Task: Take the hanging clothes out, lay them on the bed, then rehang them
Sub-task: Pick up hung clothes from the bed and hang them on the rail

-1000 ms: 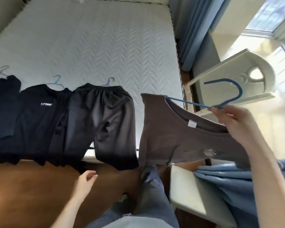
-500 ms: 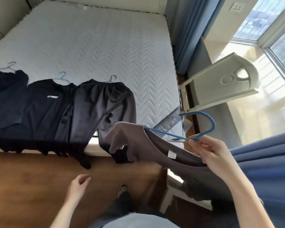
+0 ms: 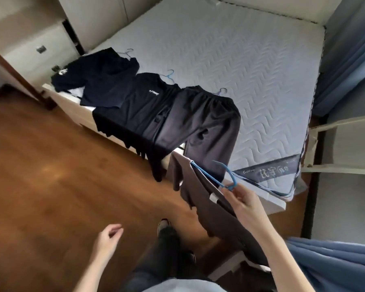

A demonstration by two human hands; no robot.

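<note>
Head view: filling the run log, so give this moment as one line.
right hand: grips blue hanger carrying brown shirt | left hand: empty | bed: three dark garments laid out

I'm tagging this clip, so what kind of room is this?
Most likely a bedroom: a quilted mattress, dark clothes on hangers laid along its edge, and blue curtains beside it.

Brown shirt on blue hanger, held aloft; three dark garments flat along bed edge.
</note>
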